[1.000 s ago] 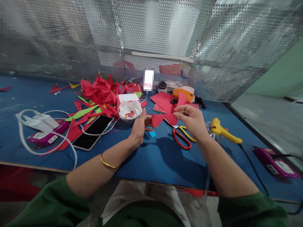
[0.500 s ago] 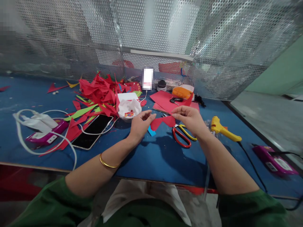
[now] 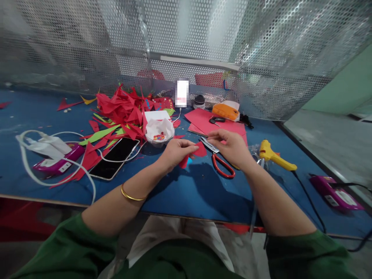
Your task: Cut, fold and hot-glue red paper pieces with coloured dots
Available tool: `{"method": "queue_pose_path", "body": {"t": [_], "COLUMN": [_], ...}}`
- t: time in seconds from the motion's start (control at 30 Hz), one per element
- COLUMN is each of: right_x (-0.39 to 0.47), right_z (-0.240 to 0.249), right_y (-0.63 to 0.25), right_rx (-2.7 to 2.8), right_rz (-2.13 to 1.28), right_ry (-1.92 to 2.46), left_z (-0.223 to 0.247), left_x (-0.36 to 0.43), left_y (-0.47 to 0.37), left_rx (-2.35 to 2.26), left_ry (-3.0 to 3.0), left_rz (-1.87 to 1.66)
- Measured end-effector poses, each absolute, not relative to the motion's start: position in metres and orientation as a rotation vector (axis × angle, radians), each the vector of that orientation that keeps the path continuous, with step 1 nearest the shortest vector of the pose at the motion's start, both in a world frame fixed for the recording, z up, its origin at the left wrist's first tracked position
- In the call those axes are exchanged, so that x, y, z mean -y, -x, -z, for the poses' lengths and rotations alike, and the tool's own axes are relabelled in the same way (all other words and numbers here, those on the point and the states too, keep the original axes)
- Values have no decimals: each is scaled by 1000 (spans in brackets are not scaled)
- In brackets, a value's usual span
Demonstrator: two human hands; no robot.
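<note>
My left hand (image 3: 176,154) pinches a small cut piece of red paper (image 3: 200,150) between thumb and fingers. Part of the paper hangs below the fingertips, with a bit of blue showing behind it. My right hand (image 3: 231,146) hovers just right of the paper, apart from it, fingers loosely bent and nothing visible in them. Beneath that hand lie red-handled scissors (image 3: 223,166), blades pointing up and left. A yellow handle beside them is mostly hidden by the hand.
Left of my hands are a paper-lined bowl (image 3: 159,131) with small colourful bits, a phone (image 3: 114,159), white cables and heaped red scraps (image 3: 122,110). Red sheets (image 3: 203,118) lie behind. At right are a yellow glue gun (image 3: 276,155) and a purple power strip (image 3: 334,193).
My right hand has let go of the red paper, which both hands held before. The left hand has shifted slightly right, and the paper now sits folded or turned in it.
</note>
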State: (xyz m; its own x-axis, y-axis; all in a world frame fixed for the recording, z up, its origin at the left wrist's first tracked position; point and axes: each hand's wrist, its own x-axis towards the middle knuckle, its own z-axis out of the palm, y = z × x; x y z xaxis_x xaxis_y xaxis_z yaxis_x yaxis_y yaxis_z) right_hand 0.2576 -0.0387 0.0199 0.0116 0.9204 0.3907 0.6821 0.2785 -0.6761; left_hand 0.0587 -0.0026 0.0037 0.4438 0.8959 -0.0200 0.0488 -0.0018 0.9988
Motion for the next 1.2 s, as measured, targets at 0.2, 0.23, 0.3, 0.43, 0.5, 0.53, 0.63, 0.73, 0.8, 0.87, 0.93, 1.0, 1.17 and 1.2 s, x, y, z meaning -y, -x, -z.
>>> {"method": "queue_pose_path", "body": {"t": [0.2,0.23,0.3,0.43,0.5,0.53,0.63,0.73,0.8,0.87,0.93,1.0,1.17,1.2], "right_x": [58,66,82,110,117,118,119,119,117,114,112,112,121,123], "right_z": [-39,-41,-41,-30,-23,-19,-12,-9,-7,-4,-2,-2,-8,-10], "right_y": [-291,-299,-318,-367,-388,-396,-409,-414,-416,-417,-417,-413,-399,-397], "right_rx": [1716,1713,1696,1698,1699,1718,1751,1764,1769,1755,1740,1711,1592,1564], "right_rz": [127,232,466,520,311,254,195,210,211,210,214,226,235,230], "right_ry": [1814,1925,2173,2659,2813,2818,2782,2711,2670,2652,2625,2582,2431,2389], "left_z": [-6,-6,-7,-9,-9,-9,-7,-5,-5,-6,-9,-11,-12,-11], "left_x": [-3,-2,0,5,6,7,7,6,5,5,6,6,4,4], "left_y": [-57,-58,-58,-59,-60,-60,-61,-62,-62,-61,-61,-59,-46,-43], "left_rx": [-968,-975,-972,-960,-957,-951,-949,-959,-951,-939,-936,-931,-931,-946], "left_ry": [-1148,-1148,-1173,-1224,-1214,-1208,-1198,-1179,-1169,-1163,-1157,-1154,-1151,-1139], "left_rz": [-868,-845,-800,-768,-770,-769,-767,-765,-768,-768,-771,-774,-796,-799]}}
